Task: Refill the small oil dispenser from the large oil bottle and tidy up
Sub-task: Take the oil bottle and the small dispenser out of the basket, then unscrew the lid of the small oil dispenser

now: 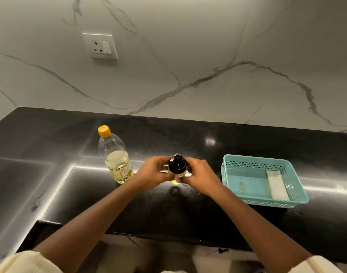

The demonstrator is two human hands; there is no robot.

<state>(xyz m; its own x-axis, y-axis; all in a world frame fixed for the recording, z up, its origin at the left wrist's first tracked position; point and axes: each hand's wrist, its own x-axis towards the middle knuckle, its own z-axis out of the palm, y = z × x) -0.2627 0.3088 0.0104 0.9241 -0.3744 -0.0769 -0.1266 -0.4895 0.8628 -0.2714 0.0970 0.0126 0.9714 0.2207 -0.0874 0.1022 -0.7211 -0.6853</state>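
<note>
A white marble wall with grey veins (188, 56) rises behind a polished black stone bench (208, 213), which catches streaks of light. On the bench's right side sits a teal perforated plastic basket (267, 202) with a folded white cloth (278, 185) lying inside. To the left stands a large clear plastic oil bottle (117, 162), orange cap on, roughly half full. Between them, the left hand (151, 172) and right hand (201, 173) each close their grip around a small black-topped oil dispenser (177, 165), upright at the middle of the bench. A white socket plate (100, 45) is set in the wall.
</note>
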